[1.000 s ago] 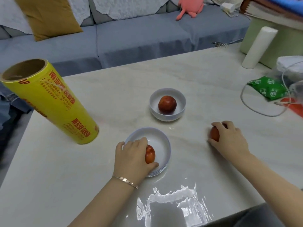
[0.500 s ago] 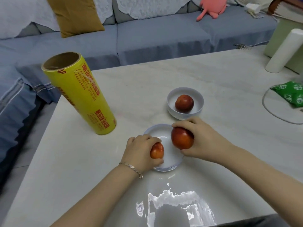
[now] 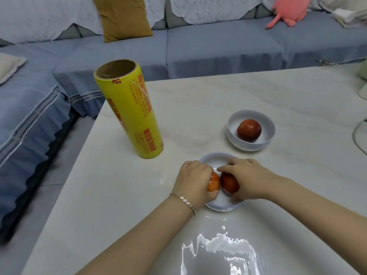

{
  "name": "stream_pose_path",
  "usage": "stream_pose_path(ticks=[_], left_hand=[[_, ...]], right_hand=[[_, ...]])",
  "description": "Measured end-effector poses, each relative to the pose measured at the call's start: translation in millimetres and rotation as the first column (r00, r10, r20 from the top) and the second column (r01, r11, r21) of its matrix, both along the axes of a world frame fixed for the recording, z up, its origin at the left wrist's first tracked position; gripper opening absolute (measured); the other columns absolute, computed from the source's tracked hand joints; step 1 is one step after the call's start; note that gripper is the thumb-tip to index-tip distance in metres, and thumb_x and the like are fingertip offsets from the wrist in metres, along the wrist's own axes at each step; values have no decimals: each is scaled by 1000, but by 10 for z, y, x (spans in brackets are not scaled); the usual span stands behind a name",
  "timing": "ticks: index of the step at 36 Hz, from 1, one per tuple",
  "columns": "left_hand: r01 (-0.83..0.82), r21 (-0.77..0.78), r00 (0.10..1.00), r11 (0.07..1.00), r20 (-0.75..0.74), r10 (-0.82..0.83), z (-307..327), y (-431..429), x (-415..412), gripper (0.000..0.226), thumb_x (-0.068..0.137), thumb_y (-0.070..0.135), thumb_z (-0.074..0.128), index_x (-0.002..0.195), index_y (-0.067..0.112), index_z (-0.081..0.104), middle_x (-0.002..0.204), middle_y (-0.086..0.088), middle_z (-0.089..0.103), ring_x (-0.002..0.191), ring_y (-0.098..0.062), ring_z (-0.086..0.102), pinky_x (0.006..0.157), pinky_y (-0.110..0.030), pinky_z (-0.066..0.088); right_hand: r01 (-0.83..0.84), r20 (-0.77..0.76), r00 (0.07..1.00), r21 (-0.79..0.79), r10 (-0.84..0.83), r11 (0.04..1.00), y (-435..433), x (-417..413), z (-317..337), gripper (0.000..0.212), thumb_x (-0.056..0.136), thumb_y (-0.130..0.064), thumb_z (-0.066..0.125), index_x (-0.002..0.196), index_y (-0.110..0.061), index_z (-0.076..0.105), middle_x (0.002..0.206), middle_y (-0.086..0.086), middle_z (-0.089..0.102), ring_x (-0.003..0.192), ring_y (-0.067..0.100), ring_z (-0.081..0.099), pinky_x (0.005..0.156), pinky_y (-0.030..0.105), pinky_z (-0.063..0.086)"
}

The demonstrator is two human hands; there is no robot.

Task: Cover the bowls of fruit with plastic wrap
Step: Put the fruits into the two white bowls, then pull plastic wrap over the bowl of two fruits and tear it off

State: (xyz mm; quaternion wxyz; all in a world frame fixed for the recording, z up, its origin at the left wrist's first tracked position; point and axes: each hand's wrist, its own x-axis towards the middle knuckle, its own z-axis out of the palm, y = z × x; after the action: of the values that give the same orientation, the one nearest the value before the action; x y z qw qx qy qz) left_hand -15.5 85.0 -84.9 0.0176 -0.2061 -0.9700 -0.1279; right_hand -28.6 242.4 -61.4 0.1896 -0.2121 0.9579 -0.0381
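Left hand (image 3: 195, 181) around glossy orange-red fruit (image 3: 214, 184)

pale marble table (image 3: 248, 92), yellow wrap roll (image 3: 131, 114) upright, two white bowls (image 3: 251, 144) (image 3: 213, 158)

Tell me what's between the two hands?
Two red fruits side by side over the near bowl: the left hand grips the lighter fruit, the right hand the darker fruit. The head view shows it.
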Motion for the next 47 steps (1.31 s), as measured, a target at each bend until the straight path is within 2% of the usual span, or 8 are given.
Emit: stream_pose_path(ticks=[8, 12, 17, 20, 27, 35, 40, 47], left_hand=[[47, 126, 992, 991, -123, -31, -133, -55, 36, 46, 41, 51, 63, 77, 22, 67, 72, 10, 67, 67, -13, 66, 61, -18, 49], [-15, 356, 992, 934, -113, 59, -162, -150, 66, 56, 63, 37, 63, 112, 11, 64, 116, -4, 65, 106, -22, 60, 94, -26, 45], [-426, 720, 778, 547, -17, 628, 188, -560, -63, 101, 68, 18, 80, 145, 7, 16, 150, -13, 14, 138, -20, 14, 107, -10, 11], [-579, 741, 640, 341, 153, 753, 442, -846, -335, 119, 65, 24, 82, 147, 11, -3, 154, -8, -3, 143, -22, 6, 114, -29, 14], [-546, 787, 759, 287, 320, 567, 681, -1172, -768, 107, 67, 21, 81, 146, 21, 9, 149, -3, 31, 133, -23, 36, 103, -40, 36], [-482, 804, 789, 348, 226, 572, 754, -1193, -722, 86, 62, 22, 85, 131, 21, 33, 132, -1, 50, 112, -18, 52, 86, -31, 44], [-452, 831, 834, 325, 265, 483, 869, -1102, -372, 77, 64, 21, 82, 126, 27, 37, 120, 4, 53, 102, -14, 55, 76, -27, 47], [-513, 752, 859, 415, 445, 254, 1029, -828, 247, 68, 52, 36, 88, 106, 36, 45, 96, 14, 62, 73, -2, 66, 54, -16, 51]], right_hand=[[48, -170, 984, -62, -58, 997, -55, 187, -119, 42, 82, -27, 48, 124, -27, 48, 118, -2, 47, 115, 20, 46, 92, 28, 31], [120, -101, 987, -89, -129, 989, -62, 146, -88, 60, 81, -26, 53, 137, -21, 33, 136, -2, 46, 125, 19, 43, 99, 27, 32], [175, -123, 969, -265, -213, 948, 49, 116, 138, 52, 83, -30, 57, 133, -22, 43, 132, -3, 50, 121, 16, 47, 95, 21, 33], [178, -137, 963, -322, -232, 930, 37, 91, 244, 44, 87, -30, 54, 130, -24, 47, 130, -5, 53, 119, 13, 49, 92, 19, 35], [137, -114, 974, -386, -194, 912, -146, 86, 383, 37, 88, -37, 50, 125, -35, 47, 121, -18, 57, 110, 2, 53, 88, 16, 40], [105, -99, 975, -578, -197, 809, -378, 126, 591, 28, 87, -26, 55, 115, -29, 58, 110, -18, 59, 98, -6, 50, 81, -1, 33], [162, -28, 953, -797, -303, 582, -596, 86, 804, 26, 85, -25, 62, 111, -26, 60, 108, -12, 60, 96, -1, 57, 87, 11, 44], [423, 375, 900, -875, -225, 236, -970, 28, 917, 81, 54, -54, 74, 123, -43, 33, 109, -13, 59, 100, 8, 62, 91, 34, 52]])
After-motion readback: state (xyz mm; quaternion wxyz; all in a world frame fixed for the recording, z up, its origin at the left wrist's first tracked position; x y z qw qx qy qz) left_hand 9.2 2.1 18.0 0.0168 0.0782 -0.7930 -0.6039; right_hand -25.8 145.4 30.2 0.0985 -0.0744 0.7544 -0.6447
